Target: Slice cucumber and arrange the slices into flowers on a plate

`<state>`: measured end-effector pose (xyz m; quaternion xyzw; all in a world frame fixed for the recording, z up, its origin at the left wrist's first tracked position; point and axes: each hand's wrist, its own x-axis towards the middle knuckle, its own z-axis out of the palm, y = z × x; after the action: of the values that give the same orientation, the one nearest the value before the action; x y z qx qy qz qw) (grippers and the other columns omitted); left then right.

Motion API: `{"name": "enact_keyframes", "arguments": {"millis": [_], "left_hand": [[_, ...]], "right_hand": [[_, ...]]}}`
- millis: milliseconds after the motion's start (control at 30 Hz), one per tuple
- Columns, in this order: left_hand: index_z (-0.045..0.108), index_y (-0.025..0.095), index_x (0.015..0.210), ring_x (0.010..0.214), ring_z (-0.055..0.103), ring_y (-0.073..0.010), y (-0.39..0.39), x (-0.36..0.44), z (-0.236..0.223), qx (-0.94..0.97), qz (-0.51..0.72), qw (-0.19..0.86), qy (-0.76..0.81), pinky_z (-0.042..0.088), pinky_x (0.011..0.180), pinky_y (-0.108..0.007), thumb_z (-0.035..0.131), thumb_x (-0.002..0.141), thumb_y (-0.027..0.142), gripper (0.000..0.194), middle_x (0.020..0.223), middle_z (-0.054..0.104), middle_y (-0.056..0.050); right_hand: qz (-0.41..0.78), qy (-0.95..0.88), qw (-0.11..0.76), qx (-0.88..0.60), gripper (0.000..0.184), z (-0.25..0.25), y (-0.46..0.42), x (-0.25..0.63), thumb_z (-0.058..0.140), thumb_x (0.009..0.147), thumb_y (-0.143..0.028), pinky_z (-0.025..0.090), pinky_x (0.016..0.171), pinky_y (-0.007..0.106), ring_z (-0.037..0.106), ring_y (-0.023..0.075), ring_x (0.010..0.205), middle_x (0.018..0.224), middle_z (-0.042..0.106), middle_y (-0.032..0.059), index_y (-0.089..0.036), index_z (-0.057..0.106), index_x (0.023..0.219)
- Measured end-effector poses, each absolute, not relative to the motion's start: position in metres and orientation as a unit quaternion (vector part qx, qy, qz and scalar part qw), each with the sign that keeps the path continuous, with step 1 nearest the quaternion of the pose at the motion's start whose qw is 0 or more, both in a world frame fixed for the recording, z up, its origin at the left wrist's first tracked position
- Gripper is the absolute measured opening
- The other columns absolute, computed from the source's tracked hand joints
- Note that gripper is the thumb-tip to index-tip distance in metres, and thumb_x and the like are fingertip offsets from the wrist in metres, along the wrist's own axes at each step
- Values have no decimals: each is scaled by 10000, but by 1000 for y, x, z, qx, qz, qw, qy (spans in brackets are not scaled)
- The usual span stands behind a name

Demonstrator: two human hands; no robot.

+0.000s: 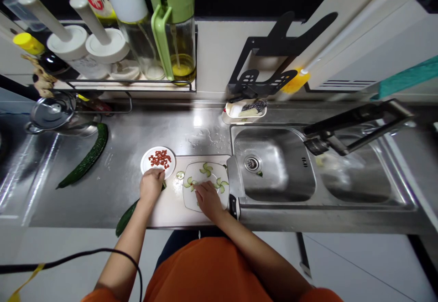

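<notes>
My left hand (pixel 151 187) is closed at the near rim of a small round white plate (pixel 144 159) that bears small chopped red pieces (pixel 160 158). Its fingertips are pressed together, and what they hold, if anything, is too small to make out. Over a square white plate (pixel 188 200) my right hand (pixel 209 201) reaches in with its fingertips together, next to a fan of cucumber slices (pixel 188 182) with a reddish bit beside it. Other cucumber fans (pixel 205 169) lie toward the far and right sides. My right hand covers part of the plate.
The square plate rests on a cutting board (pixel 164 210), with a cleaver (pixel 234 181) at its right. A cucumber piece (pixel 126 217) lies by my left forearm, a whole cucumber (pixel 87 163) farther left. Right is a double sink (pixel 273 165) with a faucet (pixel 328 133). Bottles (pixel 178 42) stand on a shelf.
</notes>
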<state>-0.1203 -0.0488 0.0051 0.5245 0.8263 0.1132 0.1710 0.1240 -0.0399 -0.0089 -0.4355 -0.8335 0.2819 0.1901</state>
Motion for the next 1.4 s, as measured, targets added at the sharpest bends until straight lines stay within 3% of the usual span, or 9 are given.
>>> {"name": "enact_keyframes", "arguments": {"millis": [467,700,867,1400], "left_hand": [[689,212,802,778,625,-165,-52,-126,5,537,189,163,806,470,747,-269,526,828,333,205,856,687,-33],[695,200,872,797,620,-167,-43,-89,8,622,272,143,720,495,741,-284,542,853,316,193,851,685,-50],[685,195,905,893,602,-185,-23,-47,3,698,266,155,647,494,818,-322,520,876,268,182,882,678,-60],[670,181,831,836,548,-191,5,-3,-8,775,160,145,594,443,777,-331,443,913,272,258,808,625,-73]], "right_hand": [[281,-832,196,-437,215,-7,-40,126,471,861,-122,410,777,345,452,217,840,830,597,76,-165,658,959],[276,-818,204,-461,211,-6,-35,136,483,859,-124,415,763,344,460,221,835,813,604,78,-157,667,955],[258,-806,203,-493,230,-4,-26,147,481,844,-109,411,780,353,459,227,850,814,607,84,-147,669,972],[234,-770,219,-552,323,-9,-10,152,452,853,-127,389,832,396,460,234,910,912,605,96,-162,638,1115]]}}
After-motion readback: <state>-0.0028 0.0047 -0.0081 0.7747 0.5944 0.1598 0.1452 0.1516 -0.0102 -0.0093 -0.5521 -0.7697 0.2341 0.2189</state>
